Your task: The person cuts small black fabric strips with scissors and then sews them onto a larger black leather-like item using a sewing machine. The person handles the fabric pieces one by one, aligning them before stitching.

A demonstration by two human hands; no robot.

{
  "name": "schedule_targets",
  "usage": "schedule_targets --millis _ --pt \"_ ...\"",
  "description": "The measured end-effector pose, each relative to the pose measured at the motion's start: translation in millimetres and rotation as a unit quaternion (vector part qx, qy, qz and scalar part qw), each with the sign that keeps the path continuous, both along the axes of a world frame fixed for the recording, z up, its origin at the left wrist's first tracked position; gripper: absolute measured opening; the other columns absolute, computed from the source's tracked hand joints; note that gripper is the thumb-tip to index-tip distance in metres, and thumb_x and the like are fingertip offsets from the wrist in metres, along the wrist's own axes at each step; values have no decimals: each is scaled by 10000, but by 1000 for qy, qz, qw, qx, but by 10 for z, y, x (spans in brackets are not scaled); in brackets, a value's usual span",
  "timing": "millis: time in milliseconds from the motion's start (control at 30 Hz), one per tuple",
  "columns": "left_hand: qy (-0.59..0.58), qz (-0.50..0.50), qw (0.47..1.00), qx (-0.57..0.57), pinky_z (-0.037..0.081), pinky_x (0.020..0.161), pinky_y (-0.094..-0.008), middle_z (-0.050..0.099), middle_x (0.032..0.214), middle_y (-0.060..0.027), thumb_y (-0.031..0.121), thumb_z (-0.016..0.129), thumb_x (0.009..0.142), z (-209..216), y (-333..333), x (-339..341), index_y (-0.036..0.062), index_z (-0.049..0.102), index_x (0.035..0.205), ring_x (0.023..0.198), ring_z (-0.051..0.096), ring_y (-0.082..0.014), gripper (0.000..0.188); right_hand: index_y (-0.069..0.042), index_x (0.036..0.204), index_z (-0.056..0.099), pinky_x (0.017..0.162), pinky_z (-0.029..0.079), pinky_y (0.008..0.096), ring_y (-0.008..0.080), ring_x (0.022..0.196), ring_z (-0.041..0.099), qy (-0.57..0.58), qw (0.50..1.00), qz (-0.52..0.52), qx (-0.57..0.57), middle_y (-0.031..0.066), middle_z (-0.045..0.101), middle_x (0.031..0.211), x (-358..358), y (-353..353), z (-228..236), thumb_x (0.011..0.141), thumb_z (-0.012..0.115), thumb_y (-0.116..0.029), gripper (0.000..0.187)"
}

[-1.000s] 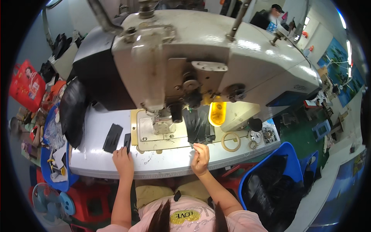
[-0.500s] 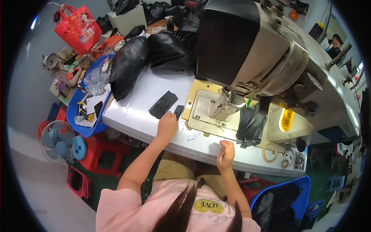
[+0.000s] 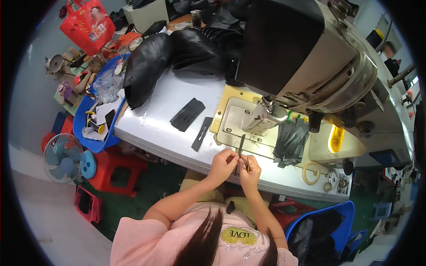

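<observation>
At the table's front edge, my left hand [image 3: 223,166] and my right hand [image 3: 250,174] meet, fingers pinched together. Between their fingertips a narrow black strip [image 3: 242,144] stands edge-on, pointing toward the sewing machine's plate [image 3: 235,116]. A small dark bit shows among my right fingers; its kind is hidden. To the left of my hands lies a single flat black piece [image 3: 202,134] with a slit in it. Beyond it rests a fanned stack of black strips [image 3: 187,115]. Right of the plate is a bundle of black strips [image 3: 291,141] beside a green band.
The sewing machine's head [image 3: 284,48] looms over the table. Large curved black pieces [image 3: 147,70] are piled at the back left. A tape roll [image 3: 310,173] lies at the right. Blue bins [image 3: 80,128] flank the table, and a fan [image 3: 64,158] stands at the left.
My left hand has left the black pieces by the stack and come right, meeting my right hand at a narrow strip. My right hand has shifted slightly left. The slit piece now lies uncovered.
</observation>
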State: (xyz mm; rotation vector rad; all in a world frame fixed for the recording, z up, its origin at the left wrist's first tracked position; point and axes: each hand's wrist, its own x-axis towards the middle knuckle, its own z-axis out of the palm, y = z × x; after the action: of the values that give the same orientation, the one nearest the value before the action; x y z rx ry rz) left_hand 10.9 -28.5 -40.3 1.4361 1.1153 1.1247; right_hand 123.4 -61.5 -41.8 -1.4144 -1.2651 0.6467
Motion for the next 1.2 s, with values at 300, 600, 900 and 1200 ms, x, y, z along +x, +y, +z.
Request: schedule_targets --millis 300,600,900,1200 --pt "-100 -110 969 -198 489 661 -222 628 785 -56 42 578 845 -121 57 -84 -44 599 835 730 598 -96 88 40 756 576 520 405 240 137 565 509 -2 1000 1 -19 74 566 725 108 -30 80 741 636 43 61" --pt "-49 -155 973 -166 501 695 -232 623 795 -60 13 555 854 97 87 -92 -50 583 838 765 611 -109 70 36 760 573 552 445 277 186 613 570 -63 998 29 5 90 556 714 197 -57 274 722 647 44 84" --pt "11 -147 980 -131 463 589 -233 594 702 -56 -15 558 823 70 30 -27 -41 542 774 672 580 -91 58 12 791 559 544 461 314 258 608 573 -111 992 65 10 111 537 747 257 -101 241 662 661 22 164" --pt "33 -164 976 -140 448 569 -223 597 700 -59 -23 579 811 -41 0 21 -37 540 774 649 557 -75 56 0 742 514 502 451 329 269 570 554 -142 987 49 50 110 511 700 250 -113 87 643 693 -15 205"
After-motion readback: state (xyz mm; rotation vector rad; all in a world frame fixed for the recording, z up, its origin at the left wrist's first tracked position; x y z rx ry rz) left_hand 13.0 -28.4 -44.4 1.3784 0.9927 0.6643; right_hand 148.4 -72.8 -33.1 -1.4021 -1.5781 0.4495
